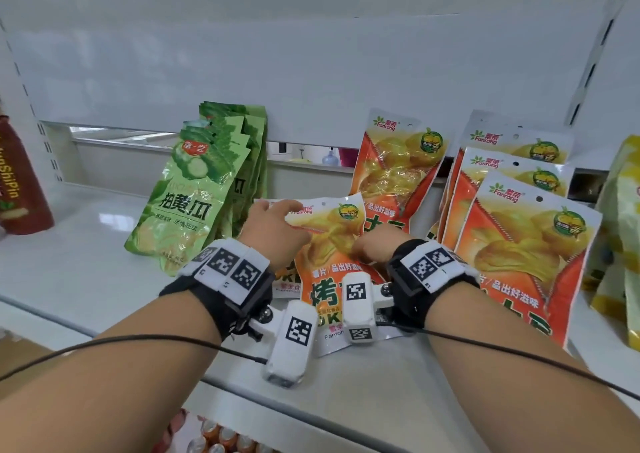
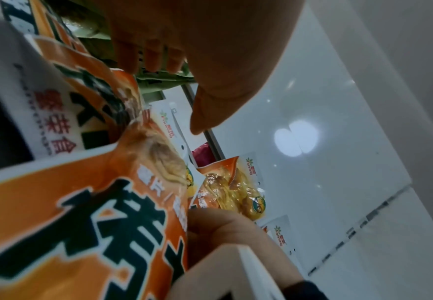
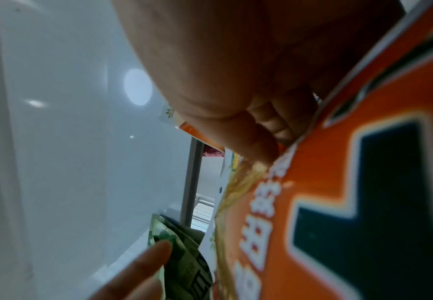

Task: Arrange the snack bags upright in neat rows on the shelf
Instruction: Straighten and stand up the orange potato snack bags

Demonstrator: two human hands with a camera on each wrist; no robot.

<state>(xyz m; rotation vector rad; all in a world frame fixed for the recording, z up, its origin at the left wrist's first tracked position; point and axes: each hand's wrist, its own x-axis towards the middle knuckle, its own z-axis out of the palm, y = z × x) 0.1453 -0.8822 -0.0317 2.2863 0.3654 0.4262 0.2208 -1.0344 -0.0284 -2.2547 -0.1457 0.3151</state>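
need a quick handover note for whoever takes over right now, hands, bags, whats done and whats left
Left hand: open, fingers on the top edge of the loose orange bag.
Right hand: thumb and fingers pinch that bag's right edge.
That bag lies tilted at mid-shelf over another flat orange bag.
Done: green bags stand in a row on the left; three orange bags lean upright on the right, one orange bag at the back.
Left: stand the two loose bags up in a row on the white shelf.
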